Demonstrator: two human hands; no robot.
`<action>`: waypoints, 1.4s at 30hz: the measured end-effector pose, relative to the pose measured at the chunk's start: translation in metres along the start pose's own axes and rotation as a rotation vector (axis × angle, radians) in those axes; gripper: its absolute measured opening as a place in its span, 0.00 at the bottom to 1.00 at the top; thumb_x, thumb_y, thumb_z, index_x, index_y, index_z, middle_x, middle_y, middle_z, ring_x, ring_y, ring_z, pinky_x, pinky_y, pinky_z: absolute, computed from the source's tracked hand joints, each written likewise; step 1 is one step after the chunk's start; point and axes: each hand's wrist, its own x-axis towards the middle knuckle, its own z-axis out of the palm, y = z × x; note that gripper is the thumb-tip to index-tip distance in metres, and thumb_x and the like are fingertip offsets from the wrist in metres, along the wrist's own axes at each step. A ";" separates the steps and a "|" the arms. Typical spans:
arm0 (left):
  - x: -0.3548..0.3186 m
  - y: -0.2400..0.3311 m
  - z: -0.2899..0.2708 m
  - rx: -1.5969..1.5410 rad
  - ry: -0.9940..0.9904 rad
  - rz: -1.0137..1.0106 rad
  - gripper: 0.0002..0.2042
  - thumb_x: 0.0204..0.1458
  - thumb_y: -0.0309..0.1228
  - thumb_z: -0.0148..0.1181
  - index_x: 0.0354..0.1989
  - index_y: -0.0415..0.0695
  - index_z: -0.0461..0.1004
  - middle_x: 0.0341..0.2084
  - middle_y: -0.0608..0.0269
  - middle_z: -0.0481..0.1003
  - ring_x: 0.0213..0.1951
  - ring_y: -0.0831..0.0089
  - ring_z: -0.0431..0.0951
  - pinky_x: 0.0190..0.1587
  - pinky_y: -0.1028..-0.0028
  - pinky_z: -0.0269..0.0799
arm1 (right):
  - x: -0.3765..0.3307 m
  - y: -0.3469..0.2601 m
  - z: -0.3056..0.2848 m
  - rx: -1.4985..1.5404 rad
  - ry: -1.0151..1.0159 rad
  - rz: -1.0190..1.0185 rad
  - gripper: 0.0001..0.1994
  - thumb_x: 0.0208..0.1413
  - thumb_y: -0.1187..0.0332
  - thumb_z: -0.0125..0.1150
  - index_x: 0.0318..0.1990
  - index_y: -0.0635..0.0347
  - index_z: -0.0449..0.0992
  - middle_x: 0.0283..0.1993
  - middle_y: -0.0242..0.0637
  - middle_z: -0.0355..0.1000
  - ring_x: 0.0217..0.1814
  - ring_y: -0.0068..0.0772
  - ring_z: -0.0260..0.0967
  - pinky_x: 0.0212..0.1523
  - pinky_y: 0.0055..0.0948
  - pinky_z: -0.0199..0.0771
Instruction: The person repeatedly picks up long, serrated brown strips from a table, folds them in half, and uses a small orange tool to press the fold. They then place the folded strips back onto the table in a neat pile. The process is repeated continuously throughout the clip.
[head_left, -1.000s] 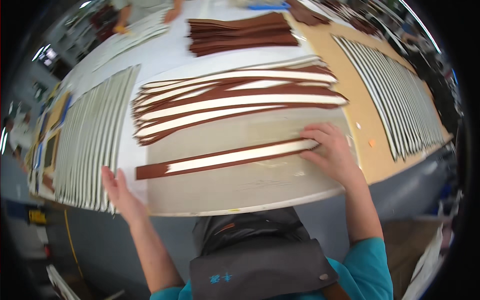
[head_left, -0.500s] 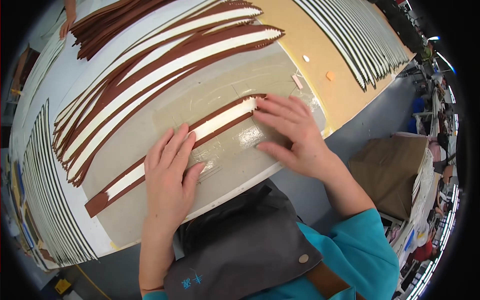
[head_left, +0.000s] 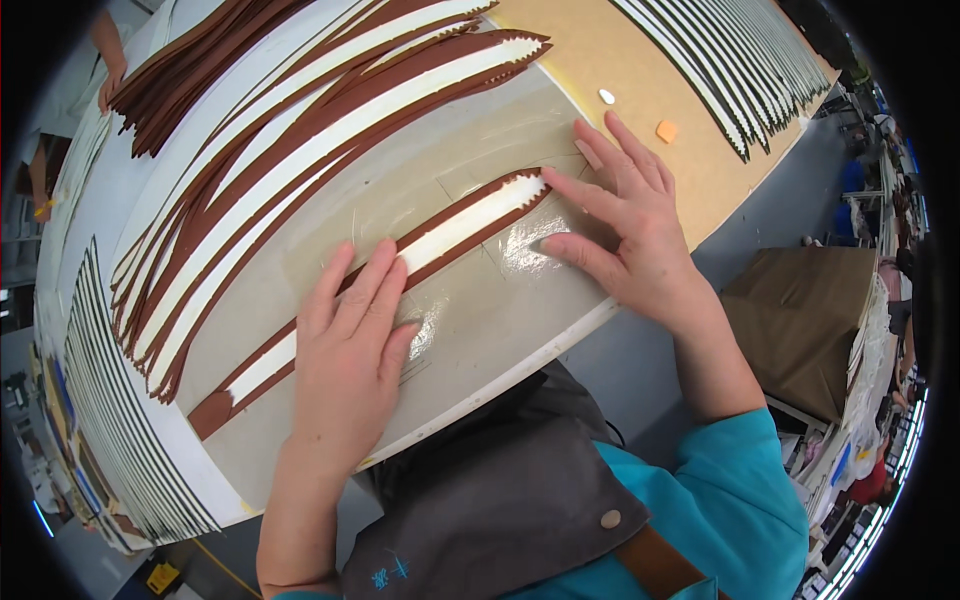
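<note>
A long brown leather strip (head_left: 470,226) with a white middle band runs diagonally across the grey work surface. Brown borders line both its long sides, and small notched pleats ring its rounded right end. Across the middle of the strip lies my left hand (head_left: 350,345), fingers stretched out and pressing lightly on it. My right hand (head_left: 635,225) is spread at the rounded end, its index fingertip at the very tip and the thumb apart above the surface. Under and beyond my left hand, part of the strip is hidden; its plain brown left end (head_left: 211,412) shows.
Several similar brown and white strips (head_left: 330,150) lie in a fanned pile beyond. Dark brown strips (head_left: 190,75) are heaped at the back left, near another person's hand (head_left: 112,85). Black-edged white strips (head_left: 125,420) lie left, more (head_left: 725,70) at right. An orange block (head_left: 667,131) sits on tan board.
My right hand has shifted right and spread its fingers, uncovering the strip's rounded, pleated end. My left hand stays on the strip. The whole view has shifted slightly.
</note>
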 end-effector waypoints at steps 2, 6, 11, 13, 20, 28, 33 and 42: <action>0.012 0.007 0.003 0.003 0.005 0.045 0.28 0.59 0.24 0.64 0.70 0.41 0.72 0.72 0.59 0.69 0.75 0.50 0.62 0.75 0.56 0.59 | -0.003 0.007 0.000 -0.001 0.026 0.040 0.27 0.53 0.54 0.78 0.60 0.50 0.85 0.75 0.52 0.66 0.83 0.60 0.53 0.77 0.57 0.52; 0.021 0.010 0.008 0.006 0.025 0.064 0.27 0.58 0.23 0.65 0.68 0.41 0.74 0.72 0.58 0.70 0.74 0.50 0.63 0.74 0.56 0.60 | -0.007 0.012 0.005 0.010 0.071 0.082 0.26 0.54 0.55 0.78 0.60 0.52 0.85 0.74 0.53 0.67 0.83 0.60 0.54 0.77 0.55 0.52; 0.022 0.010 0.012 -0.032 0.081 0.060 0.24 0.57 0.20 0.65 0.64 0.41 0.77 0.69 0.56 0.72 0.70 0.49 0.67 0.71 0.56 0.63 | -0.009 0.011 0.009 0.029 0.100 0.116 0.24 0.55 0.57 0.77 0.59 0.52 0.85 0.74 0.53 0.68 0.83 0.60 0.54 0.77 0.53 0.51; 0.023 0.010 0.013 -0.043 0.104 0.075 0.23 0.56 0.20 0.65 0.62 0.41 0.79 0.66 0.56 0.74 0.66 0.49 0.70 0.69 0.56 0.65 | -0.009 0.010 0.009 0.025 0.112 0.141 0.24 0.56 0.58 0.77 0.59 0.52 0.85 0.73 0.53 0.69 0.83 0.59 0.54 0.77 0.53 0.51; 0.031 0.003 0.019 -0.087 0.178 0.132 0.19 0.56 0.16 0.63 0.57 0.39 0.82 0.59 0.55 0.79 0.56 0.51 0.74 0.60 0.59 0.71 | -0.009 0.010 0.011 0.012 0.127 0.179 0.23 0.57 0.60 0.77 0.59 0.53 0.85 0.73 0.53 0.69 0.83 0.59 0.54 0.78 0.52 0.50; 0.030 -0.002 0.025 -0.153 0.304 0.147 0.16 0.53 0.18 0.67 0.51 0.39 0.84 0.52 0.60 0.83 0.46 0.57 0.77 0.49 0.63 0.76 | -0.011 0.009 0.015 0.014 0.129 0.173 0.21 0.57 0.60 0.77 0.58 0.53 0.86 0.74 0.52 0.69 0.83 0.58 0.54 0.77 0.52 0.51; 0.028 -0.002 0.025 -0.142 0.309 0.160 0.14 0.54 0.18 0.67 0.49 0.39 0.85 0.52 0.60 0.84 0.44 0.58 0.77 0.49 0.64 0.76 | -0.010 0.009 0.017 0.018 0.170 0.165 0.22 0.57 0.60 0.77 0.58 0.53 0.86 0.73 0.51 0.70 0.83 0.58 0.55 0.77 0.52 0.51; 0.027 -0.001 0.028 -0.106 0.331 0.150 0.10 0.58 0.21 0.65 0.48 0.41 0.85 0.53 0.62 0.83 0.47 0.59 0.77 0.53 0.64 0.76 | 0.009 -0.016 0.008 -0.001 0.085 -0.111 0.24 0.55 0.60 0.77 0.59 0.54 0.82 0.60 0.33 0.80 0.66 0.40 0.72 0.77 0.52 0.53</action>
